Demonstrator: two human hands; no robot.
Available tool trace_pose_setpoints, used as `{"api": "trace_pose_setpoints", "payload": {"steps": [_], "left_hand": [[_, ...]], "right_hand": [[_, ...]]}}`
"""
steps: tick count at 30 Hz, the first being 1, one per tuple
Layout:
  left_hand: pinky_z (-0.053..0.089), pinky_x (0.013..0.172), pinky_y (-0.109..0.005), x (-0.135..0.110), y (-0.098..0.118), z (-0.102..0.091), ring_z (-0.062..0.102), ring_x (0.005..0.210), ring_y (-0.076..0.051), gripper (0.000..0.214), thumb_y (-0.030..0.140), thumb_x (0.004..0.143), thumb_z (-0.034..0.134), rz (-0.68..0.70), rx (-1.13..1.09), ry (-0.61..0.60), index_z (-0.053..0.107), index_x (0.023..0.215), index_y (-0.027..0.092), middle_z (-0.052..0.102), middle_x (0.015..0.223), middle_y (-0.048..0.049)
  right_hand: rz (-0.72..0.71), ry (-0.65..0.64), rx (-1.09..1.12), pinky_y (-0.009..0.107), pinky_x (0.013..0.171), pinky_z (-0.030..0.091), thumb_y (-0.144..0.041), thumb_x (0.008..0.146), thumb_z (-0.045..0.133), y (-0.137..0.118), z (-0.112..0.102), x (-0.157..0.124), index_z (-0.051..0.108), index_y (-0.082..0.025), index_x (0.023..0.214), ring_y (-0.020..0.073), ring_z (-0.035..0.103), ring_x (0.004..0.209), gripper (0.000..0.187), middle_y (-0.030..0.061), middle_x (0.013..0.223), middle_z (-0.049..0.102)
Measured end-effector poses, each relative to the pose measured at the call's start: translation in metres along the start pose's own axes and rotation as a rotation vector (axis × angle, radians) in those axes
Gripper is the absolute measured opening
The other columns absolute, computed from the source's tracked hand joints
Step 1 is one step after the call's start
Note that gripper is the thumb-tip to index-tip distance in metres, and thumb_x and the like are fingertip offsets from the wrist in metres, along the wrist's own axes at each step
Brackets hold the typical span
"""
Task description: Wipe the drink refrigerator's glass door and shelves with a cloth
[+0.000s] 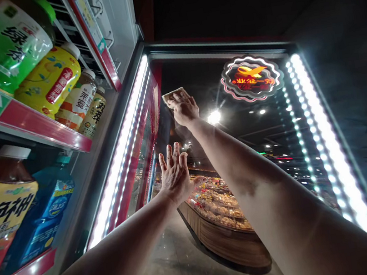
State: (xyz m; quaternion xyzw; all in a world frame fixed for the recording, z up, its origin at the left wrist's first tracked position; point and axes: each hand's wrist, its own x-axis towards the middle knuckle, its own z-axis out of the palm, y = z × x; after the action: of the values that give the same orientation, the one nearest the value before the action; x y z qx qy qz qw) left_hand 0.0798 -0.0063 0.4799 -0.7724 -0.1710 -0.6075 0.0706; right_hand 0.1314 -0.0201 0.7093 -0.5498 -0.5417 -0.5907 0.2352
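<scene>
A glass door (212, 147) with bright light strips down both sides stands in front of me. High on its left part, my right hand (185, 107) presses a beige folded cloth (174, 94) against the glass, fingers over it. Lower and to the left, my left hand (176, 173) is open, its fingers spread and stretched upward at the glass. It holds nothing; whether the palm fully touches the pane I cannot tell. A round glowing sign (252, 78) is at the door's upper right, its lettering mirrored.
Left of the door, shelves with red price rails (44, 126) carry drinks, among them a green bottle (0, 45), a yellow bottle (49, 81) and a blue bottle (47, 208). Through the glass show a wood-sided display counter (226, 241) with packaged goods and a tiled floor (174, 263).
</scene>
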Motion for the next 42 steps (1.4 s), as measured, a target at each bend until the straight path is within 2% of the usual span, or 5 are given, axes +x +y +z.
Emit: {"api": "trace_pose_setpoints", "payload": {"steps": [4, 10, 16, 21, 42], "left_hand": [[0.007, 0.129, -0.068, 0.001, 0.000, -0.001, 0.005, 0.160, -0.042, 0.085, 0.062, 0.082, 0.071, 0.016, 0.011, 0.009, 0.043, 0.145, 0.013, 0.021, 0.170, -0.0243], [0.007, 0.128, -0.070, 0.002, -0.001, 0.000, 0.004, 0.160, -0.043, 0.083, 0.064, 0.082, 0.070, 0.038, 0.028, 0.017, 0.046, 0.144, 0.014, 0.013, 0.172, -0.0221], [0.009, 0.128, -0.071, 0.002, 0.000, 0.000, 0.003, 0.160, -0.043, 0.078, 0.060, 0.083, 0.070, 0.027, 0.039, 0.007, 0.048, 0.143, 0.015, 0.015, 0.172, -0.0207], [0.011, 0.128, -0.070, 0.000, -0.001, 0.001, 0.005, 0.161, -0.042, 0.070, 0.053, 0.085, 0.070, 0.028, 0.036, 0.018, 0.050, 0.140, 0.015, 0.016, 0.172, -0.0201], [0.010, 0.125, -0.075, -0.005, -0.007, 0.013, 0.013, 0.156, -0.047, 0.085, 0.041, 0.080, 0.074, 0.060, 0.051, 0.127, 0.035, 0.153, 0.020, 0.030, 0.164, -0.0198]], "right_hand": [[-0.244, -0.133, 0.001, 0.050, 0.131, 0.018, -0.019, 0.101, 0.047, -0.011, 0.004, 0.003, 0.057, -0.031, 0.148, 0.0192, 0.028, 0.158, 0.050, -0.0022, 0.167, 0.040], [-0.027, -0.024, 0.026, 0.056, 0.131, 0.016, -0.020, 0.101, 0.045, -0.013, 0.005, 0.011, 0.057, -0.031, 0.149, 0.0248, 0.025, 0.159, 0.051, -0.0012, 0.168, 0.038], [-0.187, -0.134, 0.022, 0.052, 0.132, 0.016, -0.018, 0.100, 0.045, -0.022, 0.004, 0.010, 0.055, -0.032, 0.150, 0.0202, 0.025, 0.159, 0.053, -0.0035, 0.168, 0.038], [0.046, -0.042, 0.015, 0.059, 0.131, 0.011, -0.017, 0.098, 0.042, -0.034, 0.014, 0.024, 0.046, -0.029, 0.157, 0.0273, 0.017, 0.161, 0.060, -0.0003, 0.171, 0.032], [-0.177, -0.175, 0.000, 0.056, 0.132, 0.011, -0.021, 0.102, 0.042, -0.064, 0.027, 0.028, 0.049, -0.039, 0.154, 0.0222, 0.017, 0.161, 0.055, -0.0092, 0.170, 0.031]]}}
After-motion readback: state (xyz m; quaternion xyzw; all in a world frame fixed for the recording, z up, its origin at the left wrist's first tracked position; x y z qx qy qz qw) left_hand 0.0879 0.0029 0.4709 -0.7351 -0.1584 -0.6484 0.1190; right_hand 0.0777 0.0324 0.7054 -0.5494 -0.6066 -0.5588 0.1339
